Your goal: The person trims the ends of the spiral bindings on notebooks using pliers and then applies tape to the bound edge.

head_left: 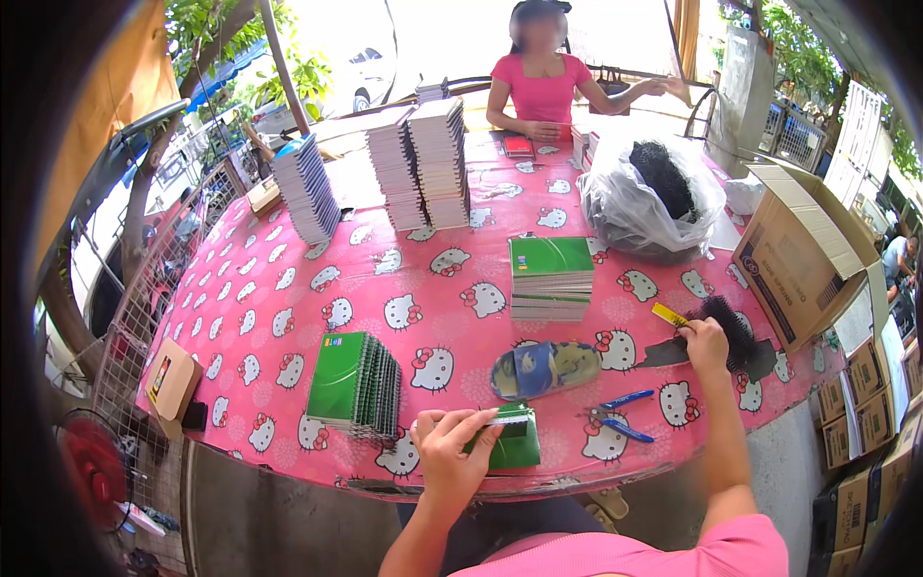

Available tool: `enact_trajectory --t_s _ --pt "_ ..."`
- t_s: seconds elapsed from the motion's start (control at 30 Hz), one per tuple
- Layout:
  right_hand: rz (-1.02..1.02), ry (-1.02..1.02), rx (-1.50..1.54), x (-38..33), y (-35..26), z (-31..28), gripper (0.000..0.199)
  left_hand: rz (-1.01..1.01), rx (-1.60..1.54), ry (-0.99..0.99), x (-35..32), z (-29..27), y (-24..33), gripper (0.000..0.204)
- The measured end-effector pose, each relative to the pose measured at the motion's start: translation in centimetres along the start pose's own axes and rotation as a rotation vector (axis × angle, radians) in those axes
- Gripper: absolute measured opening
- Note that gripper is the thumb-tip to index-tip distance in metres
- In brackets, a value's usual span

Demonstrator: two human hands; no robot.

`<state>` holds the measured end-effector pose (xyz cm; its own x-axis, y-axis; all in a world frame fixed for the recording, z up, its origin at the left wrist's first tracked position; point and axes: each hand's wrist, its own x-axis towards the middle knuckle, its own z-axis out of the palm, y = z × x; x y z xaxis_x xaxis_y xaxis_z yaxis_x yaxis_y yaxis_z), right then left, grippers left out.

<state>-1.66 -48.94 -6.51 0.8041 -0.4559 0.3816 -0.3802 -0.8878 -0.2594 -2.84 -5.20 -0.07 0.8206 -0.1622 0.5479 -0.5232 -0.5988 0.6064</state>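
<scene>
My left hand [456,450] is closed on a small green notebook [516,450] at the table's near edge, fingers along its top edge, where a dark strip shows. My right hand [707,344] reaches to a heap of black binding coils [733,332] on the right, its fingers curled in. A flat yellow item [670,314] lies against those fingers; what they grip is hidden. Blue-handled pliers [623,415] lie between my hands, handles apart. Beyond them rests a blue and tan slipper-shaped object [546,370]. A stack of coil-bound green notebooks [351,385] stands left of my left hand.
Another green notebook stack [552,274] sits mid-table, with tall notebook stacks [418,163] farther back. At right are a plastic bag of black coils [654,197] and an open cardboard box [803,255]. A small carton [173,385] lies left. A person in pink [543,91] sits opposite.
</scene>
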Motion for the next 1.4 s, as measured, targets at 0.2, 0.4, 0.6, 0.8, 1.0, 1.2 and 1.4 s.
enact_trajectory --t_s 0.2,0.4,0.6,0.8,1.0,1.2,1.4 --pt "-0.037 0.102 0.066 0.7 -2.8 -1.9 0.014 0.051 -0.013 0.021 0.2 -0.1 0.6 0.018" --pt "-0.462 -0.147 0.767 -6.0 -15.6 -3.8 0.032 0.083 0.1 0.073 0.2 0.0 0.7 0.016" --pt "-0.403 -0.387 0.985 -10.1 -22.6 -6.3 0.017 0.044 0.031 0.032 0.1 0.2 1.0 0.014" --pt "-0.315 -0.418 1.084 -8.8 -22.1 -5.5 0.015 0.002 -0.011 0.015 -0.3 0.2 0.3 0.016" --pt "-0.55 -0.738 1.049 -8.1 -22.1 -7.1 0.011 0.014 -0.003 0.062 -0.5 0.1 0.6 0.018" --pt "-0.759 -0.45 0.741 -8.9 -22.1 -7.5 0.015 0.113 0.047 0.118 -0.1 0.2 1.0 0.018" --pt "-0.756 -0.29 0.744 -10.1 -22.5 -6.8 0.018 0.068 0.033 0.084 -0.5 0.2 0.8 0.021"
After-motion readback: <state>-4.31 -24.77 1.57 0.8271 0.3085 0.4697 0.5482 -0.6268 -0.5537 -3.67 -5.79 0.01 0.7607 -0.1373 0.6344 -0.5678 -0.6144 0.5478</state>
